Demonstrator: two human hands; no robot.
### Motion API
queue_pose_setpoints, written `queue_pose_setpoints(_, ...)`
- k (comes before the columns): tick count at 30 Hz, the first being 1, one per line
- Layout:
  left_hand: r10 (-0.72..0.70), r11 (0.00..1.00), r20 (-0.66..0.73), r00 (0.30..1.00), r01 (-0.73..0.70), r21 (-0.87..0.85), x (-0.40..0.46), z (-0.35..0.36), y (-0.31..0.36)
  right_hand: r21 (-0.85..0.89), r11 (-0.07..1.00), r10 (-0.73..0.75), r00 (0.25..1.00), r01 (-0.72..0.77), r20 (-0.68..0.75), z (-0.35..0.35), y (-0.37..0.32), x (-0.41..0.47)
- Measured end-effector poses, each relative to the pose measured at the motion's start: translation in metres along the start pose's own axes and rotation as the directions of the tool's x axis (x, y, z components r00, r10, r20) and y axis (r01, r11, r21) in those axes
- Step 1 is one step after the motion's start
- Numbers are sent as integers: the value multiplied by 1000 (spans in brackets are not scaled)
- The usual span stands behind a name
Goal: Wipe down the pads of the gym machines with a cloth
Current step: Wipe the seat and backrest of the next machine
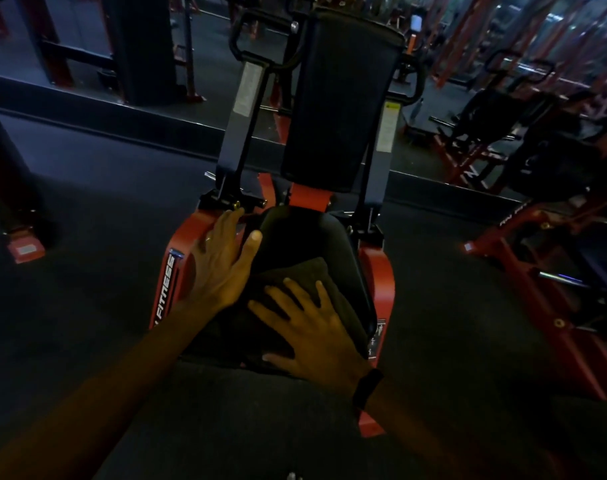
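A red-framed gym machine stands in front of me with a black seat pad [305,237] and an upright black back pad [340,109]. A dark cloth [305,275] lies flat on the seat pad. My right hand [316,330] presses on the cloth with fingers spread and straight. My left hand [222,261] rests flat on the seat pad's left edge and the red frame [177,247], thumb lying on the pad. A dark band sits on my right wrist.
Dark rubber floor surrounds the machine. More red-framed machines [537,271] stand at the right, close by. A mirror wall with a dark base ledge [122,116] runs behind the machine. A dark post with a red foot [25,251] stands at the left.
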State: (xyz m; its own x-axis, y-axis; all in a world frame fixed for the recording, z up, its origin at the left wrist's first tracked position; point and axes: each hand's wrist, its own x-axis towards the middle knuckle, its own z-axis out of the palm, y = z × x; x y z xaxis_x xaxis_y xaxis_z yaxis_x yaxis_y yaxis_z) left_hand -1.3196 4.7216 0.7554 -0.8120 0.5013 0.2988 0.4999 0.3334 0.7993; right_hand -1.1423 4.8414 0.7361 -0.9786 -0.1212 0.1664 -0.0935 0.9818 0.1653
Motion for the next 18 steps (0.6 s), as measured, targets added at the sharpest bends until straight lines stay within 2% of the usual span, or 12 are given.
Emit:
queue_pose_setpoints(4,19,1000,57,998,-18,-22,5,8,-4,11,997,82,996,-81,-23,-2,18,-24)
queue_pose_setpoints(10,38,998,115,993,-44,51,4,15,-13,184,921,359,932,-344,-52,2,28,-50)
queue_pose_setpoints(15,73,992,184,980,-91,91,3,31,-17,319,764,600,800,-561,-31,7,20,-59)
queue_pose_setpoints(18,87,992,147,985,-100,81,1,32,-20,482,566,754,657,-669,27,3,18,-59)
